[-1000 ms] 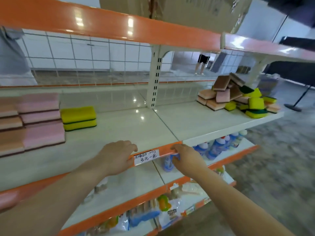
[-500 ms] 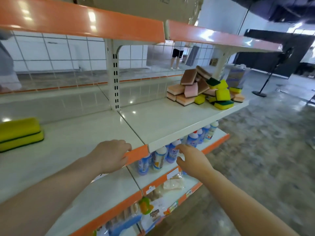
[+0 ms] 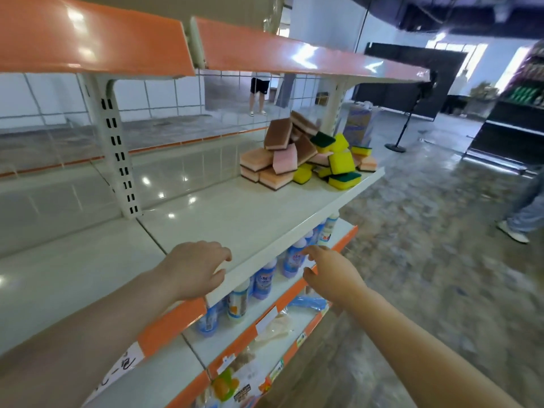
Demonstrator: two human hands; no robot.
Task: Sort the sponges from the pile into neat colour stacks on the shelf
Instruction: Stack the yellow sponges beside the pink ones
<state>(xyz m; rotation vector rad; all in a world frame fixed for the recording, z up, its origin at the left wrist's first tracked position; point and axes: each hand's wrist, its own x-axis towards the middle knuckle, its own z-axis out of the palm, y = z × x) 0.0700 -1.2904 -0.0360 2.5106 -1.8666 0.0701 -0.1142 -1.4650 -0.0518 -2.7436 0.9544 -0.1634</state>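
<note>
- Hands: left hand (image 3: 194,269) rests on the front edge of the shelf (image 3: 235,219), fingers loosely curled over the lip and holding nothing; right hand (image 3: 329,272) hangs in front of the shelf edge with fingers spread, also holding nothing.
- Sponges: jumbled pile (image 3: 306,154) at the far right end of the shelf, pink-and-brown pieces to the left, yellow-and-green ones (image 3: 341,163) to the right, well apart from both hands.
- Step, as judged: approach to the pile, between pick-ups. The next move calls for a reach along the shelf to lift a loose top sponge without toppling the heap.
- Hidden: any finished stacks lie outside the view; bottles (image 3: 265,281) on the lower shelf are blurred, labels unreadable.
</note>
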